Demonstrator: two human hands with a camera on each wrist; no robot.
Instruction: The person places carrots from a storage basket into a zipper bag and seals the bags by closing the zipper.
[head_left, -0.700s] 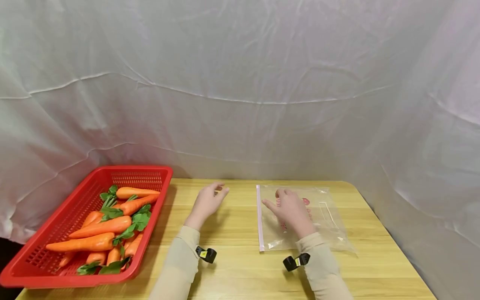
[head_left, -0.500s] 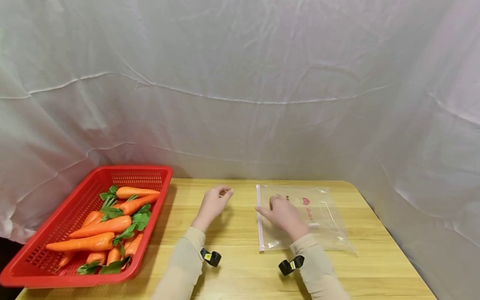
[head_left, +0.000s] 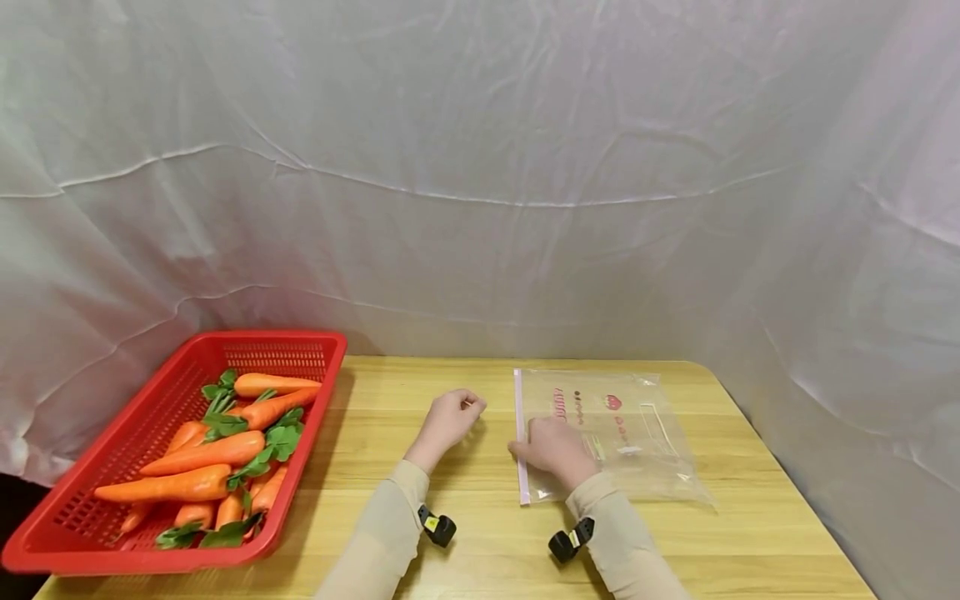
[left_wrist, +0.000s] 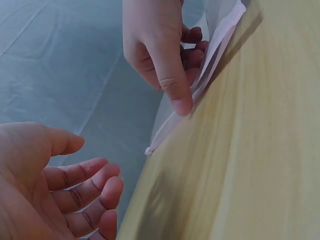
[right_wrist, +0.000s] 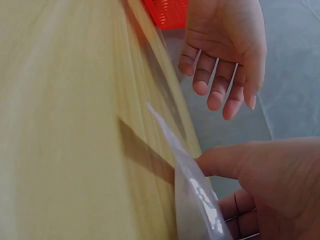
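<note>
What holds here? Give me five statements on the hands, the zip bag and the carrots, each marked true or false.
1. The right hand pinches the zip bag at its pink zip edge. True.
2. The left hand holds a carrot. False: it holds nothing and hangs beside the bag.
3. The carrots lie in a red basket. True.
4. A carrot is inside the bag. False: none is visible in it.
5. The basket stands right of the bag. False: it stands left.

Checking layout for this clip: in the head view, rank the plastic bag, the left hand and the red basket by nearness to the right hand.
1. Plastic bag, under the right hand.
2. Left hand, just left.
3. Red basket, far left.
</note>
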